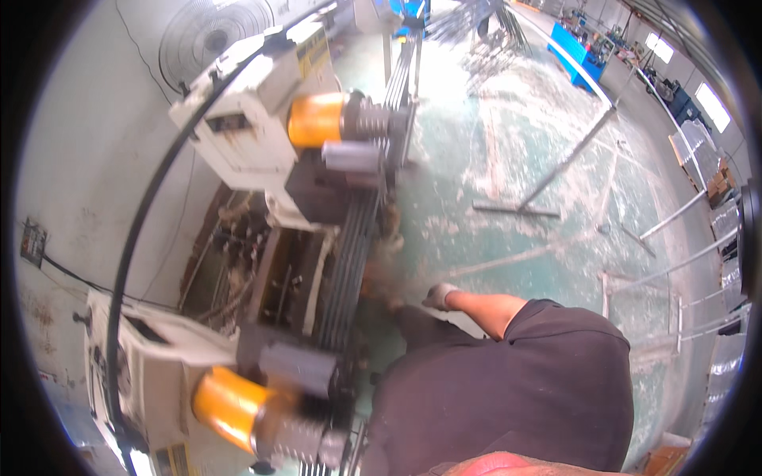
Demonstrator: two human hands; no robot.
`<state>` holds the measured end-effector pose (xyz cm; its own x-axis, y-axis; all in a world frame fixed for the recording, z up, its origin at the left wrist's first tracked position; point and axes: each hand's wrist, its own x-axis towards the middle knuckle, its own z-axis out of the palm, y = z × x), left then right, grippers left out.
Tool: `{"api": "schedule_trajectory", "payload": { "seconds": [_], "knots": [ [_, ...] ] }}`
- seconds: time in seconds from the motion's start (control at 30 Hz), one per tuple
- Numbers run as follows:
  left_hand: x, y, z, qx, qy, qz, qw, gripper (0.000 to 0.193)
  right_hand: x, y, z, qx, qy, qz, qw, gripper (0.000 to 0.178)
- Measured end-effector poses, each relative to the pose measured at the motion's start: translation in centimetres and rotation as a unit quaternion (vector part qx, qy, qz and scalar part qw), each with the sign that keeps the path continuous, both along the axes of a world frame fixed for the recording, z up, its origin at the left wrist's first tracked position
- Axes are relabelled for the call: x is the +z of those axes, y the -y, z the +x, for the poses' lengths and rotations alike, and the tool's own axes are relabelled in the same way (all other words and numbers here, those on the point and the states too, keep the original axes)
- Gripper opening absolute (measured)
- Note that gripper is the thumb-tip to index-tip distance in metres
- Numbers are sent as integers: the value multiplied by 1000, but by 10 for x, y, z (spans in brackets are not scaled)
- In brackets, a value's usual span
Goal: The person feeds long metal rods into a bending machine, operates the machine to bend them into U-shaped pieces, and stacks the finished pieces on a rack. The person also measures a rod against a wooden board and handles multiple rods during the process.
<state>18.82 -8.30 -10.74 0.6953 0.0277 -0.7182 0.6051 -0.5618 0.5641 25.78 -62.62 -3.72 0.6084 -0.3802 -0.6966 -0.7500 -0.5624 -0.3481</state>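
Note:
My right hand [436,296], in a pale grey glove, is in front of my body at the end of a bent bare forearm. It is small and partly turned away, so its fingers do not show clearly. No object can be made out in it. Nearest on its left runs a bundle of long dark metal bars [349,270], lying lengthwise along a white machine [262,111]. Two orange cylinders [317,119] with grey ribbed ends stick out over the bars, blurred by motion. My left hand does not show.
A large round fan [214,41] is by the wall. A black hose [151,190] arches over the machine. On the green worn floor stands a metal stand [517,210], with pale rails [675,226] at right. A blue machine [573,57] stands far off.

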Motion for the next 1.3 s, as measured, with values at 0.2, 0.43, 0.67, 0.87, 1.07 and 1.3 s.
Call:
{"api": "schedule_trajectory", "payload": {
  "seconds": [0.2, 0.43, 0.67, 0.87, 1.07, 1.3],
  "knots": [
    [7, 95, 37, -46, -4, 21, 999, 28, 15, 69, 58, 137, 65, -47, 987, 60],
    [9, 122, 42, -74, 27, 48, 996, 25, 32, 104, -5, -39, 29, -2, 999, 47],
    [-7, 87, 21, -106, 70, 96, 987, 23, 12, 99, -162, -8, -8, -59, 998, 43],
    [-6, 88, -21, -118, 80, 176, 974, 21, 144, 132, -101, -182, 336, -159, 910, 31],
    [-8, 118, -41, -159, 108, 219, 956, 20, 432, 141, -31, -43, 735, -234, 635, 27],
    [-18, 113, -93, -208, 146, 265, 930, 19, 608, 90, -103, 294, 859, -328, 260, 20]
  ]
}}
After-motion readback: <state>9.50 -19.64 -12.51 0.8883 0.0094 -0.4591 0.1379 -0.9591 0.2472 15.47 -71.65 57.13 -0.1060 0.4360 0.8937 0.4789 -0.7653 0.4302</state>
